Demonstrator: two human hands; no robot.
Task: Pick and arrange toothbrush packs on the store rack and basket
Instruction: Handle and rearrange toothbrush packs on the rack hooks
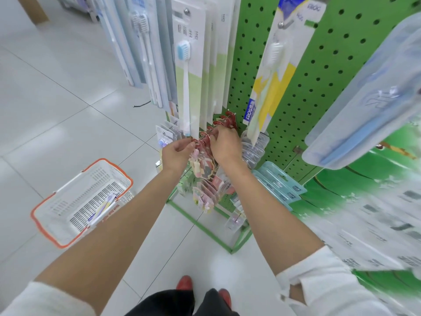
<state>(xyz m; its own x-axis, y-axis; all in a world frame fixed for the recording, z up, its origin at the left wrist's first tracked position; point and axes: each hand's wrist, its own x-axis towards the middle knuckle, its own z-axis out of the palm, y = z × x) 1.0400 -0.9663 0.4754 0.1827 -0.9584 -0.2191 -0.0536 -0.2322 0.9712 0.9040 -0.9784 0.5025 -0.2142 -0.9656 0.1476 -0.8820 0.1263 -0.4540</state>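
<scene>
Your left hand (pixel 178 151): pinching the top of the front red-topped pack (pixel 200 164) | your right hand (pixel 224 144): just beside, fingers curled on the row of red-topped packs (pixel 225 120) behind | basket (pixel 102 161): below-left of your left hand, one pack inside.

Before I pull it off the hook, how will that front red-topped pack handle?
Probably light: the red-topped pack hangs from a thin hook with many like it. Likely flexes a little: it looks like thin flat card. It may swing or snag, since the left hand pinches only its top.
</scene>
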